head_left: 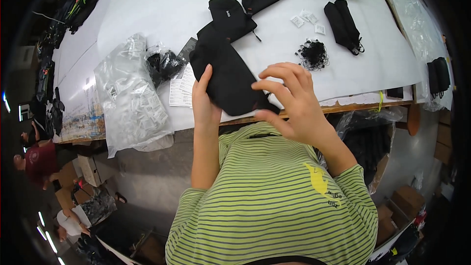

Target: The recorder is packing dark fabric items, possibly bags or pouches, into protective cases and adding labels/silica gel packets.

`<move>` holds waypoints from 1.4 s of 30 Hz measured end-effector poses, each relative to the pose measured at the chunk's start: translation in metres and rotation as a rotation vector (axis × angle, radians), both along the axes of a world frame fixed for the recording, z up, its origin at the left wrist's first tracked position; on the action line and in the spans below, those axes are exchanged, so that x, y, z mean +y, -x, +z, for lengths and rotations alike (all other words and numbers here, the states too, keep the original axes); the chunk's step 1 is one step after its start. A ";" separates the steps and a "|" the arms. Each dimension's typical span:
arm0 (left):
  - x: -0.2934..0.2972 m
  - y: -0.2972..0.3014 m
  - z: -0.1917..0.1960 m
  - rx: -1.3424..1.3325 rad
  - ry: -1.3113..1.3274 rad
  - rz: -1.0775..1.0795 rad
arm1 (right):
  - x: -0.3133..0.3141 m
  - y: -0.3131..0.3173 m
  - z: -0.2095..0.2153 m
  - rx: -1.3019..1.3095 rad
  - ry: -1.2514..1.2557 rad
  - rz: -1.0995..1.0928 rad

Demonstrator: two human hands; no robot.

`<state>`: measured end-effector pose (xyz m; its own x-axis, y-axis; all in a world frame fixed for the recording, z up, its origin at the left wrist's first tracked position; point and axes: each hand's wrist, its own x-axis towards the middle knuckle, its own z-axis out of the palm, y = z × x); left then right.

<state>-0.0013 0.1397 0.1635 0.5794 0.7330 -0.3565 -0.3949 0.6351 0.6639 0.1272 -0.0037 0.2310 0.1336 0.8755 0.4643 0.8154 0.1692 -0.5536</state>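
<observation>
A long black fabric pouch (228, 78) is tilted in front of my chest at the table's near edge. My left hand (206, 103) grips its left side, the thumb lying on top and the other fingers hidden beneath. At the pouch's lower right end hovers my right hand (298, 100), fingers apart and curved; whether a fingertip touches the fabric I cannot tell. Just beyond the pouch, more black pouches (228, 17) lie overlapping, one with a zip pull hanging out. White printed sheets (181, 91) stick out from beside my left hand.
On the white-covered table (152, 5) lie a clear bag of small white packets (137, 93), a bag of black pieces (164, 64), a tangle of black cords (314, 54), small white packets (306, 17) and a pair of black pouches (342, 27). Another person (39, 164) is at far left.
</observation>
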 end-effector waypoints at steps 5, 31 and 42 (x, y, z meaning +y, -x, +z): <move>-0.022 0.006 -0.002 -0.019 0.123 -0.123 | 0.008 -0.008 -0.025 -0.286 0.071 0.068; -0.008 0.050 -0.012 0.439 -0.914 -1.179 | -0.049 -0.089 -0.053 0.751 0.942 0.286; 0.051 0.123 -0.129 1.535 -1.407 0.015 | -0.077 -0.281 -0.065 -0.104 -0.264 -1.097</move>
